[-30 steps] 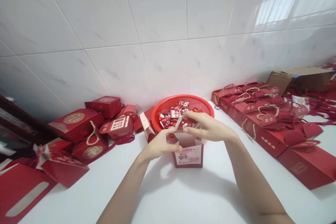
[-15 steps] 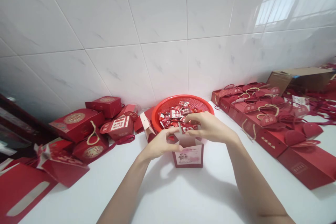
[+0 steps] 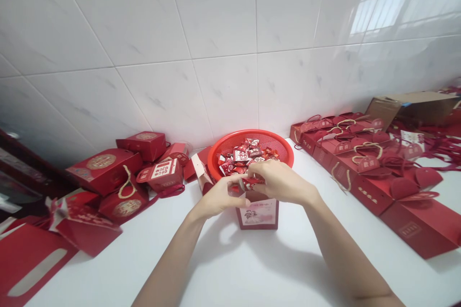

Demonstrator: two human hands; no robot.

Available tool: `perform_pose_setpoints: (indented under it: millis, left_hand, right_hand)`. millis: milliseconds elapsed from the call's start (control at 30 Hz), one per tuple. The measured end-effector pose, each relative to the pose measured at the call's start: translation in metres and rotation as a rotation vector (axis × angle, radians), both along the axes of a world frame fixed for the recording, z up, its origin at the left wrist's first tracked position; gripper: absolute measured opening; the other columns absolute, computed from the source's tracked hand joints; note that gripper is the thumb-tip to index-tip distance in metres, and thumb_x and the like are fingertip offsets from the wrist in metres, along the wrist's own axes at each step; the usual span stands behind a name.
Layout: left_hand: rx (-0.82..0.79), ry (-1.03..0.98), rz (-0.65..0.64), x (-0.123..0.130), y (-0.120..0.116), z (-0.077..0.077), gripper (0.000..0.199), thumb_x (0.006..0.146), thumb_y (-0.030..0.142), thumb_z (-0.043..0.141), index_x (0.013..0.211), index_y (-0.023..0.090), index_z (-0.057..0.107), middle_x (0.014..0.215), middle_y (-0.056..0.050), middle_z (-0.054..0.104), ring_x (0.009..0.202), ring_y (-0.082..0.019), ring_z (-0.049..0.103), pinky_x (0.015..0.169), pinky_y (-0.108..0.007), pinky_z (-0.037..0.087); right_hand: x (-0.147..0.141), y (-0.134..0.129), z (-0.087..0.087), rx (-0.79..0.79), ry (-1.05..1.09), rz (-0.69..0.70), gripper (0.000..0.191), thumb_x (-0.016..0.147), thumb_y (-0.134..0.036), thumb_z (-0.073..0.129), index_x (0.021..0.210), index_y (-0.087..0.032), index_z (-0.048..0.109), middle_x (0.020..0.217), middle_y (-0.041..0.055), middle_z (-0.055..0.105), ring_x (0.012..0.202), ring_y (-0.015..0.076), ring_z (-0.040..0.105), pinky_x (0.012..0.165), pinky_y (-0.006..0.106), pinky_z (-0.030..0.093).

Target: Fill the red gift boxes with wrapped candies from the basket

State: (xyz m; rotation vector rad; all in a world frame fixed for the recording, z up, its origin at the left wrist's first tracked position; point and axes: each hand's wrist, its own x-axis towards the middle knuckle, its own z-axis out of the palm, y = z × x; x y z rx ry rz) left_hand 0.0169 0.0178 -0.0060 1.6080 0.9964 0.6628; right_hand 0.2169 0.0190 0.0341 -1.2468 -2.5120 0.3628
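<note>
A small red gift box (image 3: 260, 215) with a white and pink picture label stands upright on the white table, its top open. My left hand (image 3: 220, 199) grips the box at its upper left edge, thumb at the front. Above the opening is my right hand (image 3: 283, 181), fingers bent down and closed on red-wrapped candy (image 3: 252, 183); how many pieces cannot be made out. Just behind the box sits a red plastic basket (image 3: 283, 146) with many wrapped candies (image 3: 241, 155) in it. My hands and the box hide its front part.
Red gift boxes (image 3: 104, 163) are piled along the left. Rows of red boxes with rope handles (image 3: 374, 180) line the right side. A cardboard box (image 3: 383, 110) and dark red ribbons (image 3: 435, 141) lie at the far right. A tiled wall (image 3: 226, 91) rises behind.
My right hand has moved from the basket's front edge down and toward me, over the box opening, with wrapped candy in its fingers. My left hand stays on the box.
</note>
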Motion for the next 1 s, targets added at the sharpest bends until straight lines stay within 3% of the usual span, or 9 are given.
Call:
perform_pose_setpoints:
  millis: [167,333,467,700,867,1000]
  left_hand:
    - [-0.004,-0.011,-0.002,0.000,0.000,0.000,0.074,0.064,0.024,0.082,0.134,0.018,0.062,0.111,-0.007,0.068,0.106,-0.026,0.058,0.096,-0.039,0.046]
    - [0.009,-0.041,-0.036,0.000,0.000,0.000,0.067,0.066,0.021,0.081,0.131,0.019,0.065,0.117,-0.007,0.068,0.110,-0.027,0.058,0.099,-0.039,0.046]
    - [-0.025,-0.079,-0.039,0.002,0.000,0.001,0.067,0.067,0.021,0.080,0.131,0.019,0.064,0.107,-0.006,0.072,0.105,-0.026,0.062,0.092,-0.037,0.050]
    - [0.024,-0.023,0.012,-0.001,-0.001,0.000,0.073,0.066,0.028,0.084,0.134,0.016,0.062,0.087,-0.004,0.071,0.093,-0.024,0.064,0.084,-0.035,0.051]
    - [-0.030,-0.009,0.034,-0.001,-0.001,-0.001,0.071,0.068,0.026,0.081,0.135,0.016,0.061,0.110,-0.009,0.072,0.098,-0.025,0.065,0.087,-0.037,0.051]
    - [0.034,-0.033,0.086,0.003,0.000,-0.008,0.057,0.075,0.032,0.076,0.129,0.018,0.066,0.134,-0.012,0.064,0.117,-0.030,0.061,0.096,-0.039,0.050]
  right_hand:
    - [-0.001,-0.001,0.001,0.021,-0.068,-0.024,0.005,0.084,-0.018,0.064,0.084,-0.019,0.059,0.080,0.0025,0.066,0.068,0.0136,0.053,0.056,0.025,0.021]
    - [-0.002,0.000,0.001,0.017,-0.186,0.000,0.012,0.082,-0.011,0.062,0.089,-0.019,0.066,0.086,0.0055,0.069,0.075,0.0168,0.060,0.058,0.026,0.025]
    - [-0.004,0.000,0.000,0.011,-0.217,0.010,0.019,0.081,-0.010,0.061,0.096,-0.020,0.069,0.089,0.0066,0.071,0.078,0.0186,0.063,0.059,0.026,0.027]
    - [0.008,-0.002,0.007,0.007,-0.150,-0.031,0.017,0.080,-0.008,0.062,0.093,-0.018,0.063,0.092,0.0055,0.072,0.082,0.0182,0.063,0.059,0.025,0.028]
    - [0.023,-0.001,0.014,0.028,-0.030,-0.070,0.004,0.086,-0.017,0.061,0.089,-0.018,0.061,0.087,0.0033,0.069,0.078,0.0169,0.061,0.060,0.025,0.029]
    - [0.034,0.002,0.015,0.045,0.008,-0.094,0.009,0.088,-0.020,0.060,0.096,-0.018,0.062,0.086,0.0039,0.068,0.076,0.0182,0.060,0.061,0.026,0.032]
